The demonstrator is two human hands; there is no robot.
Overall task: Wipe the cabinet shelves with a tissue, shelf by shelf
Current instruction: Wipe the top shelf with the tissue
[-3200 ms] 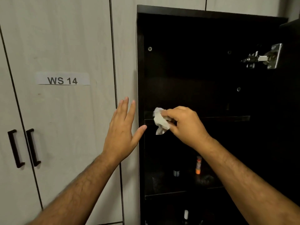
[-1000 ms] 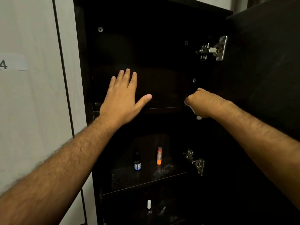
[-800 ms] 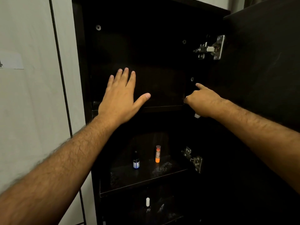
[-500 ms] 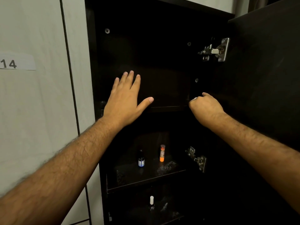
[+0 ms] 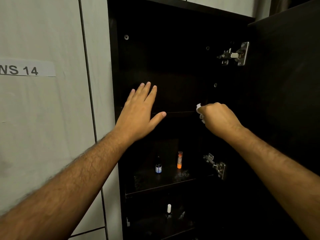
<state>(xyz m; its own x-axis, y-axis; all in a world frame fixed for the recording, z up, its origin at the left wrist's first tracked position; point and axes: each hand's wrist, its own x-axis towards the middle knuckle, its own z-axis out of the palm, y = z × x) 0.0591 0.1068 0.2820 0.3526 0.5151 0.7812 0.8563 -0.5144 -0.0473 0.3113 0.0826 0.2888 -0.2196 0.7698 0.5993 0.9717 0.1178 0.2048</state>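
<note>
left hand (image 5: 138,116) spread wide, fingers straight and pointing up, thumb out to the right, raised in front of the left part of the dark open cabinet (image 5: 114,66); palm faces inward, cannot tell if it touches the cabinet or the shelf. thumb tip sits level with the front edge of the dark upper shelf (image 5: 180,113). right hand (image 5: 217,117) curled into a fist round a crumpled white tissue (image 5: 199,108), only small bits of tissue poking out at the knuckle side and below the fingers. fist and tissue are at the right end of the upper shelf's front edge, tissue against or just at that edge, exact contact hard to see in the dark. both hands well apart along the same shelf.

on the dark lower shelf (image 5: 155,189) near its middle: a small dark bottle with blue label (image 5: 158,168) and just beside it on the right an orange-and-clear tube (image 5: 179,160), both upright. further down, a small white-capped bottle (image 5: 169,211). silver metal hinge (image 5: 233,55) at the upper right, on the open dark door (image 5: 285,84), second silver hinge (image 5: 215,166) lower down. pale cabinet door (image 5: 43,101) at left with a paper label "ns 14" (image 5: 27,69).
</note>
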